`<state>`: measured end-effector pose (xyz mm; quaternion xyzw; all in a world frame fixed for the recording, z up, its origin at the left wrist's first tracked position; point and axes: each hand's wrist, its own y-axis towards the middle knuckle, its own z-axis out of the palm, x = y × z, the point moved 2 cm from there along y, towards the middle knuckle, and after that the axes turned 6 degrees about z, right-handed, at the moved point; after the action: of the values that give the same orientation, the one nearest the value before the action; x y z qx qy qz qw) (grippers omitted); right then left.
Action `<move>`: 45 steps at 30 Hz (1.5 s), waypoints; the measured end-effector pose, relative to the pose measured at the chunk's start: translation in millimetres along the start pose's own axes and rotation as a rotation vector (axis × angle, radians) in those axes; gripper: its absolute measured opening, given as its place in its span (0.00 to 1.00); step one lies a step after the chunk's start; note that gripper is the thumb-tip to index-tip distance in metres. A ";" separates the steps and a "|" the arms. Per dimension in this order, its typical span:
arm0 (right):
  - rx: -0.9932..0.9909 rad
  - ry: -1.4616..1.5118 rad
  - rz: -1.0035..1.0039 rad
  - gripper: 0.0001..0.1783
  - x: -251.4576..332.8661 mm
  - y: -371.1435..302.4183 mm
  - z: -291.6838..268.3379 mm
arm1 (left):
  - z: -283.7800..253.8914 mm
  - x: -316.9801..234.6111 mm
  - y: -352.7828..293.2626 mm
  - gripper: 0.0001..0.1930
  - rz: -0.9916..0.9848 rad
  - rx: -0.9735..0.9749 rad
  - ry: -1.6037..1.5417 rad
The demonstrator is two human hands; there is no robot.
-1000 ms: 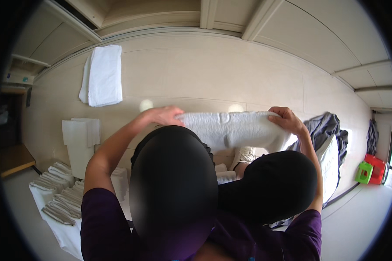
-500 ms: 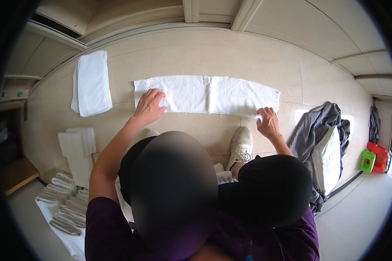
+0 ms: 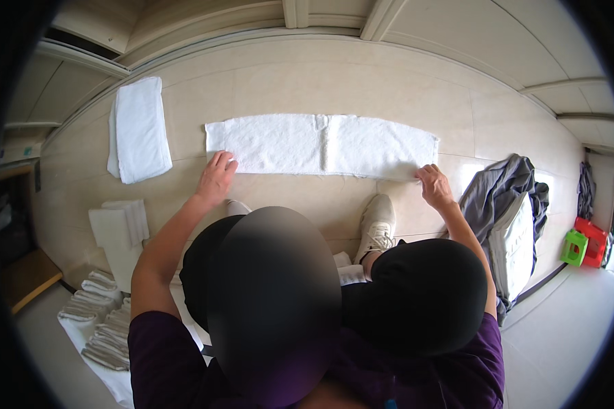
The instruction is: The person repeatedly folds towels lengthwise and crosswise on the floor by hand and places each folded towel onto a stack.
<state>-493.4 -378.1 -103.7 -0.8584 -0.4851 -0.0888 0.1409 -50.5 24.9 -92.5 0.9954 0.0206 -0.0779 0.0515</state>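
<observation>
A white terry towel (image 3: pixel 273 144), folded into a long strip, lies across the floor in front of me, with a raised crease near its middle. My left hand (image 3: pixel 216 178) is at its near left corner, thumb and fingers closed on the edge. At the near right corner, my right hand (image 3: pixel 435 185) pinches the edge between thumb and fingertips. Both forearms reach out around my dark-clad knees.
Folded white cloths (image 3: pixel 140 129) lie at the far left. Nearer are a smaller folded stack (image 3: pixel 121 228) and several rolled towels (image 3: pixel 92 296). Grey fabric (image 3: pixel 491 191) with a white package (image 3: pixel 514 245) lies at right, before a green plastic stool (image 3: pixel 574 247). Cabinets (image 3: pixel 205 24) line the back.
My hands have moved apart and onto the towel's near corners, the left one nearer to me. The towel now lies flatter and straighter.
</observation>
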 end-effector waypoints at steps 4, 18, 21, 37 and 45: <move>0.121 0.125 0.144 0.05 -9.4 6.0 -9.2 | -9.4 25.1 -8.5 0.12 0.004 0.007 -0.237; 0.228 -0.064 0.100 0.20 55.3 42.6 -17.4 | -74.4 108.7 110.6 0.10 -0.581 -0.195 -1.015; 0.174 0.091 0.302 0.11 25.5 49.6 -5.2 | -83.2 116.9 111.8 0.10 -0.592 -0.161 -1.078; -0.057 -0.011 -0.038 0.21 69.1 42.2 6.7 | -1.2 21.5 54.1 0.21 -0.128 -0.021 -0.255; -0.158 -0.205 0.089 0.12 52.9 51.1 30.4 | 21.3 40.0 22.3 0.21 -0.149 0.118 0.103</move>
<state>-422.0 -350.4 -125.1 -0.8922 -0.4497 -0.0324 0.0262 -13.1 1.8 -117.5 0.9951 0.0926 -0.0315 -0.0143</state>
